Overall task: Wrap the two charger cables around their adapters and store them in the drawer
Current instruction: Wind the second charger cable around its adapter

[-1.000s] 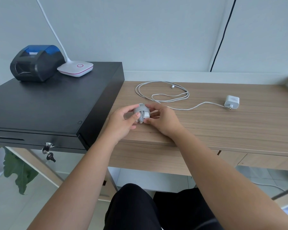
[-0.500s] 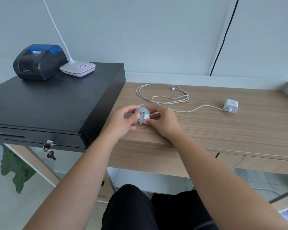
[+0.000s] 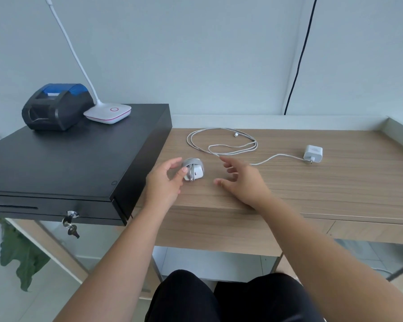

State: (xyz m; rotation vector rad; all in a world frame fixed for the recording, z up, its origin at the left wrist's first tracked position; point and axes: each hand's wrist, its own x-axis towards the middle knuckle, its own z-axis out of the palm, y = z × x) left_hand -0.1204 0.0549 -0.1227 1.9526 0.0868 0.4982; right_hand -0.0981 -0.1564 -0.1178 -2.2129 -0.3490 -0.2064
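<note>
My left hand (image 3: pixel 164 180) pinches a white adapter with its cable wound around it (image 3: pixel 194 171), just above the wooden desk beside the black cash drawer (image 3: pixel 63 163). Spread fingers of my right hand (image 3: pixel 241 181) hover over the desk to the right of that bundle, touching nothing. A second white adapter (image 3: pixel 313 154) lies farther right on the desk. Its loose white cable (image 3: pixel 221 142) runs left in several loops toward the back of the desk. The drawer front is closed, with keys (image 3: pixel 70 223) hanging from its lock.
On top of the cash drawer stand a black and blue receipt printer (image 3: pixel 56 106) and a white lamp base (image 3: pixel 108 112) with a thin neck. A black wire (image 3: pixel 298 59) runs down the wall. The wooden desk (image 3: pixel 312 191) has a raised rim at back and right.
My right hand has let go of the wrapped adapter and moved right with its fingers spread. My left hand still holds the bundle, now seen from the side.
</note>
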